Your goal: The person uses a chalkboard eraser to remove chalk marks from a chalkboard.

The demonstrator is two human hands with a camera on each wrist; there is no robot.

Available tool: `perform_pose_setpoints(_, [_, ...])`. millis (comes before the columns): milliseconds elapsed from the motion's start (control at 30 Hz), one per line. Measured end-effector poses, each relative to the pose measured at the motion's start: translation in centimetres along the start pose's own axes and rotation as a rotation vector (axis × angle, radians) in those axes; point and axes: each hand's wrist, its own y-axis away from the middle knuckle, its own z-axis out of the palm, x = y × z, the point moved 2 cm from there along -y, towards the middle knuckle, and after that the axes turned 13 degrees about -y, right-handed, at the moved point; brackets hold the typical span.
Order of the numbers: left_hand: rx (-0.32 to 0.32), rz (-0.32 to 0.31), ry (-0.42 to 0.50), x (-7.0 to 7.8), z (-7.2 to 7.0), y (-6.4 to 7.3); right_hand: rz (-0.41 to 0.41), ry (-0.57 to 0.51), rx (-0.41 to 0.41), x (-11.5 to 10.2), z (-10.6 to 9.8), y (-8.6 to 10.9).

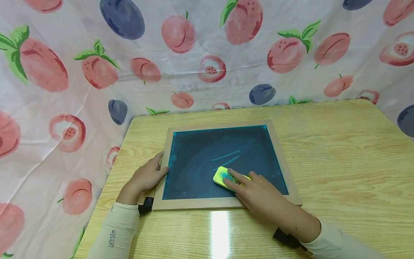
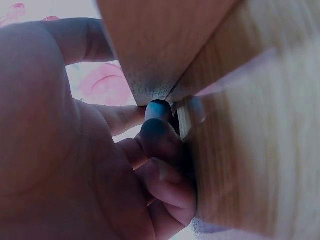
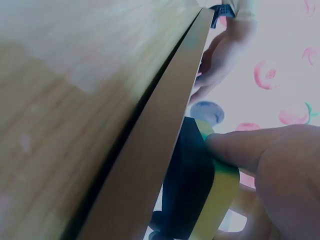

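A chalkboard (image 1: 194, 154) with a wooden frame lies flat on the table, two pale blue chalk streaks (image 1: 226, 155) and faint smears on its dark surface. On its left edge my left hand (image 1: 146, 177) grips the frame, thumb on top. The left wrist view shows curled fingers (image 2: 172, 192) against the frame's side, two fingertips stained blue. My right hand (image 1: 263, 198) holds a yellow board eraser (image 1: 220, 175) against the lower right part of the board, just below the streaks. In the right wrist view, the thumb presses the eraser's yellow side, above its dark felt (image 3: 187, 185).
The light wood table (image 1: 339, 154) extends to the right of the board and in front of it, with a bright light reflection near the front. A fruit-print cloth (image 1: 210, 43) hangs behind and to the left. Dark wrist straps (image 1: 147, 205) sit by both sleeves.
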Motion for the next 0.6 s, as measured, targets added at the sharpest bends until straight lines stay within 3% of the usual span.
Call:
perform_pose_setpoints(233, [0.004, 0.0, -0.006, -0.05, -0.01, 0.0, -0.012, -0.054, -0.041, -0.52, 0.12, 0.21])
perform_pose_setpoints(600, [0.007, 0.0, -0.008, 0.0, 0.02, -0.06, 0.013, -0.063, -0.019, -0.11, -0.06, -0.02])
